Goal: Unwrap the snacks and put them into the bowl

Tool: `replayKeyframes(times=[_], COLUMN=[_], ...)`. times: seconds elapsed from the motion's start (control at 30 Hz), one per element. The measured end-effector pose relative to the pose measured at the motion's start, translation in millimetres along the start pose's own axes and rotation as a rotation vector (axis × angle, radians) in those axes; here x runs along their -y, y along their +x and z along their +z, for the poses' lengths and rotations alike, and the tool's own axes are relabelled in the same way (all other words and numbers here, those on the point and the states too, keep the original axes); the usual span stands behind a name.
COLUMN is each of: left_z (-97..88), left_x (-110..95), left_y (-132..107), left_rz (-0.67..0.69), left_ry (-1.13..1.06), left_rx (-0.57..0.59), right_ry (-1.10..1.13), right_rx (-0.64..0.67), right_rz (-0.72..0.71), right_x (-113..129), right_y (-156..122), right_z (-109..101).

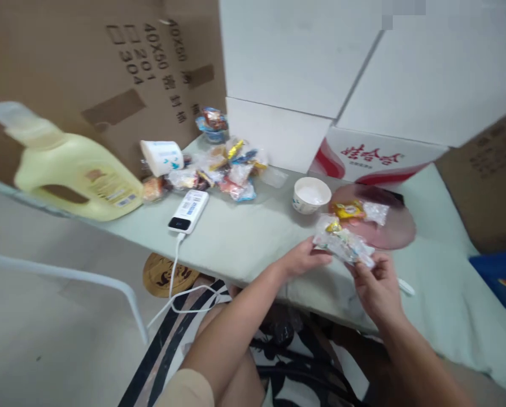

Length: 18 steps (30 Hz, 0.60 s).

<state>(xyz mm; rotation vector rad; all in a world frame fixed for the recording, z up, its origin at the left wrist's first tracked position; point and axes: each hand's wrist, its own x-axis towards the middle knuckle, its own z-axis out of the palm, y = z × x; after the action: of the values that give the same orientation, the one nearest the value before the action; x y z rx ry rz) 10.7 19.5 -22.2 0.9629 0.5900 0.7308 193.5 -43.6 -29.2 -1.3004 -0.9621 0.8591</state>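
Observation:
A crinkled clear plastic packet (344, 242) with a yellow patch is held between my two hands above the front of the table. My left hand (306, 259) is closed on its left end. My right hand (378, 282) pinches the lower right end between thumb and fingers. Just behind the packet lies a pinkish translucent round plate (399, 229), bearing a yellow wrapped snack (348, 210) and a clear wrapper (375, 212). A white paper bowl (311, 195) stands upright left of the plate. Beside my right hand is a small white object (406, 287), its kind unclear.
Several wrapped snacks (236, 169) are heaped at the back, near a tipped paper cup (163, 157). A white power bank (188, 212) trails a cable off the table edge. A large yellow jug (79, 175) leans at left; cardboard boxes (151, 68) wall the back.

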Motion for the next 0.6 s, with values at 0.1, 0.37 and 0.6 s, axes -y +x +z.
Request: replayKeyframes(times=[0.1, 0.37, 0.6], left_z=[16.2, 29.5, 31.6], left_x=[2, -6, 4], left_y=[5, 26, 36], left_rz=[-0.028, -0.115, 0.055], left_ry=[-0.367, -0.513, -0.213], left_rx=[0.023, -0.259, -0.486], right_ry=[-0.059, -0.227, -0.508], right_rx=[-0.066, 0.234, 0.489], right_rz=[0.028, -0.091, -0.268], right_x=[-15, -14, -5], right_y=[-9, -7, -8], right_z=[-6, -23, -28])
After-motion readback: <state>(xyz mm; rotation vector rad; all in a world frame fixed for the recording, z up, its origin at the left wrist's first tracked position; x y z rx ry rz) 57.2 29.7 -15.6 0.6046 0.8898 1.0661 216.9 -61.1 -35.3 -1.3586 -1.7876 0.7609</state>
